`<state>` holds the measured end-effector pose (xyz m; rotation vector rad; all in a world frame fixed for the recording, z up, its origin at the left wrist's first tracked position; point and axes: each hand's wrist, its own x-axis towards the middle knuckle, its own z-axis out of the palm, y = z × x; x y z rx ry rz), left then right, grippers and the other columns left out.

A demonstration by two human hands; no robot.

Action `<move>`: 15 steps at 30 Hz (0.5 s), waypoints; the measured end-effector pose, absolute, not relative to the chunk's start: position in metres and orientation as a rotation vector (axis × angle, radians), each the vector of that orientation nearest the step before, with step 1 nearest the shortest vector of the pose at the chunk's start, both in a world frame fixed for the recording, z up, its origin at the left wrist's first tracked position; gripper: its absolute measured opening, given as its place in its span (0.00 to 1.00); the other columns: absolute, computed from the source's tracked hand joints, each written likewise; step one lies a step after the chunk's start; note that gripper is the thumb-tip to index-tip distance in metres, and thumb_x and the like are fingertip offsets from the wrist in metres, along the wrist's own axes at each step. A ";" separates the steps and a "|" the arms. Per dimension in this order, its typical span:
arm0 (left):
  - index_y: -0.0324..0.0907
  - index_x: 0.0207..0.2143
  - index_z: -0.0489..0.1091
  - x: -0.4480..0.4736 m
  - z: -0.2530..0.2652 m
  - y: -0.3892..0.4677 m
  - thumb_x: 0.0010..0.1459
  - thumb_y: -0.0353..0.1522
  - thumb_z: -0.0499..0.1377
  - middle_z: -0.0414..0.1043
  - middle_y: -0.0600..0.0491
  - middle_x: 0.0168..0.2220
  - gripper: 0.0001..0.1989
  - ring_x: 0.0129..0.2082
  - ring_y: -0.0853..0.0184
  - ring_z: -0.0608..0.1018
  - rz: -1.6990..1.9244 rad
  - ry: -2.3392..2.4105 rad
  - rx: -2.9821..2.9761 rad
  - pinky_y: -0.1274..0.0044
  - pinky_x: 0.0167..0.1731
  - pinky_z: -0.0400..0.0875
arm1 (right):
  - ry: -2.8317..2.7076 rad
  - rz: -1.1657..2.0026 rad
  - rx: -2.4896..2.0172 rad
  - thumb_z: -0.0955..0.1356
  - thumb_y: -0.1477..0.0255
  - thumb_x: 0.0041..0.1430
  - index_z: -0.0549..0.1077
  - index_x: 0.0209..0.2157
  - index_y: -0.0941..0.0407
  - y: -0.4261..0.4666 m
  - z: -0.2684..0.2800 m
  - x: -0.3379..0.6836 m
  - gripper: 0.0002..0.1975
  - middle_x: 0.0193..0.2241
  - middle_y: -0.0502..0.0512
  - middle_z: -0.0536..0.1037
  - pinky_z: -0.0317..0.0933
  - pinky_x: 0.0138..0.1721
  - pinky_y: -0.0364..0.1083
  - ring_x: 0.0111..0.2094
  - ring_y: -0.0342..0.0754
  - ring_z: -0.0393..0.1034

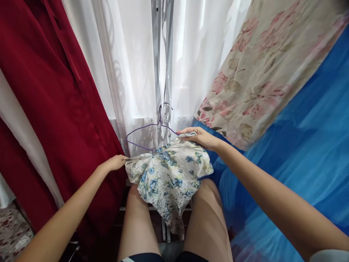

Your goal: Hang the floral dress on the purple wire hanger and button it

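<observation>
Floral garment (170, 174), white with blue flowers, hangs in front of me above my bare thighs (174, 218), stretched between my two hands and drooping down between my knees. Its upper edge forms the long axis, running from lower left to upper right. My left hand (116, 162) pinches the left end of that edge, fingers closed on the cloth. My right hand (197, 137) lies higher and farther forward, fingers curled over the right end of the edge, holding the fabric from above.

The purple wire hanger (147, 136) sits just behind and above the garment, its hook (160, 111) caught on the white metal rack (163, 72) in front of the sheer white curtain (131, 65). The hanger's right shoulder meets the cloth just beside my right hand, so that hand is the nearer one; its left shoulder stands clear of the fabric, above and to the right of my left hand. I cannot tell whether the hanger is already inside the garment on the right side.

A dark red garment (54, 102) hangs to my left, a floral cloth (261, 69) and blue fabric (308, 145) to my right.
</observation>
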<state>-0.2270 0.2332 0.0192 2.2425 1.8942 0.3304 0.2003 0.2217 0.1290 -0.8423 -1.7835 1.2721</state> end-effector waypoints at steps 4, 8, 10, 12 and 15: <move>0.49 0.44 0.78 -0.238 0.058 0.269 0.57 0.35 0.51 0.76 0.44 0.49 0.18 0.49 0.47 0.77 0.505 2.148 2.153 0.62 0.47 0.68 | -1.797 1.245 -0.805 0.76 0.68 0.48 0.80 0.42 0.55 0.214 0.130 0.191 0.17 0.40 0.54 0.81 0.66 0.44 0.46 0.40 0.47 0.75; 0.50 0.50 0.75 -0.220 0.098 0.292 0.57 0.38 0.53 0.73 0.41 0.53 0.20 0.52 0.39 0.73 0.730 2.235 2.063 0.53 0.48 0.65 | -1.761 1.249 -0.815 0.76 0.68 0.47 0.80 0.38 0.56 0.205 0.138 0.189 0.14 0.36 0.54 0.81 0.67 0.41 0.46 0.36 0.48 0.75; 0.50 0.52 0.74 -0.196 0.113 0.303 0.57 0.37 0.53 0.73 0.44 0.54 0.21 0.54 0.44 0.73 0.909 2.116 2.076 0.57 0.52 0.64 | -1.744 1.274 -0.822 0.76 0.70 0.47 0.80 0.37 0.56 0.200 0.146 0.191 0.13 0.34 0.54 0.82 0.67 0.41 0.45 0.36 0.48 0.75; 0.48 0.53 0.73 -0.168 0.121 0.315 0.59 0.37 0.51 0.74 0.49 0.53 0.21 0.53 0.53 0.74 1.013 1.959 2.108 0.66 0.54 0.65 | -1.705 1.332 -0.829 0.76 0.71 0.47 0.80 0.37 0.56 0.197 0.152 0.193 0.13 0.34 0.54 0.82 0.67 0.42 0.44 0.37 0.48 0.76; 0.40 0.56 0.68 -0.137 0.120 0.326 0.60 0.37 0.50 0.76 0.47 0.47 0.23 0.46 0.57 0.77 1.071 1.853 2.064 0.70 0.48 0.69 | -1.567 1.449 -0.865 0.76 0.71 0.46 0.80 0.39 0.56 0.198 0.148 0.193 0.15 0.34 0.55 0.83 0.69 0.41 0.46 0.37 0.50 0.77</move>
